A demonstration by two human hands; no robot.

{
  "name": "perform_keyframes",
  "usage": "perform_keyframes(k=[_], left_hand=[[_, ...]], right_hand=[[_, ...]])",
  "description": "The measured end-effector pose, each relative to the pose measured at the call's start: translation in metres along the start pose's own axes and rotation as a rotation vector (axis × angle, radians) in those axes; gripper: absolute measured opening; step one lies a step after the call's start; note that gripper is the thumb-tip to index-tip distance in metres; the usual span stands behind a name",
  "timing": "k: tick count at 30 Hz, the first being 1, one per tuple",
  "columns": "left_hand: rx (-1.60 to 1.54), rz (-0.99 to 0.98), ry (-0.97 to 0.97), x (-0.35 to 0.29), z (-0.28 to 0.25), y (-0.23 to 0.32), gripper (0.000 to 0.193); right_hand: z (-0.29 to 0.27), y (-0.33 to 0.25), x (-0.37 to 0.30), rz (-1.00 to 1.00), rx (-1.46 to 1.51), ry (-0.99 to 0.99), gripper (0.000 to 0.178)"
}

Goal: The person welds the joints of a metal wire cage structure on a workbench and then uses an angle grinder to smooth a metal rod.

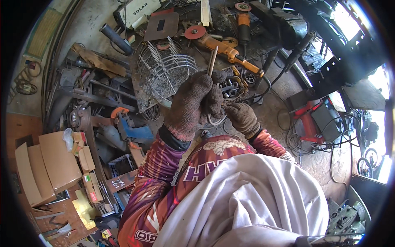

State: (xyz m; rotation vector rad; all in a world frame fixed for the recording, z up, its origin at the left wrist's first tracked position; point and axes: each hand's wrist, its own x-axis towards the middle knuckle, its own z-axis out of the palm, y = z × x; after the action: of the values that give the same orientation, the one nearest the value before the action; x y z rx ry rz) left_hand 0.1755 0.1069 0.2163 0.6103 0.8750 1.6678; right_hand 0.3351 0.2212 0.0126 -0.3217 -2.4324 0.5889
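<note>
Left hand (191, 101) grips a rod (212, 61); right hand (243, 117) curled (can't tell around what). Grinder (222, 49) beyond left hand; careless forward swing could strike it.

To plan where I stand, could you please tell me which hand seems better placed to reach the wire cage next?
Probably the left hand: though gripping a rod, it is nearer the wire cage; the right hand is farther right.

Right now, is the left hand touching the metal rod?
Touching. The head view shows the left hand gripping the metal rod, one end sticking out.
</note>
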Motion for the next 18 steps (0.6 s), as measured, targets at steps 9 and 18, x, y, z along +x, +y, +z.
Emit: perform_keyframes(k=[9,18], left_hand=[[-0.036,-0.002,0.118,0.007,0.008,-0.008,0.029],[-0.113,0.0,0.111,0.008,0.003,-0.013,0.029]], right_hand=[[0.011,0.0,-0.013,0.055,0.089,-0.002,0.032],[0.007,-0.008,-0.01,0.019,0.05,0.046,0.032]])
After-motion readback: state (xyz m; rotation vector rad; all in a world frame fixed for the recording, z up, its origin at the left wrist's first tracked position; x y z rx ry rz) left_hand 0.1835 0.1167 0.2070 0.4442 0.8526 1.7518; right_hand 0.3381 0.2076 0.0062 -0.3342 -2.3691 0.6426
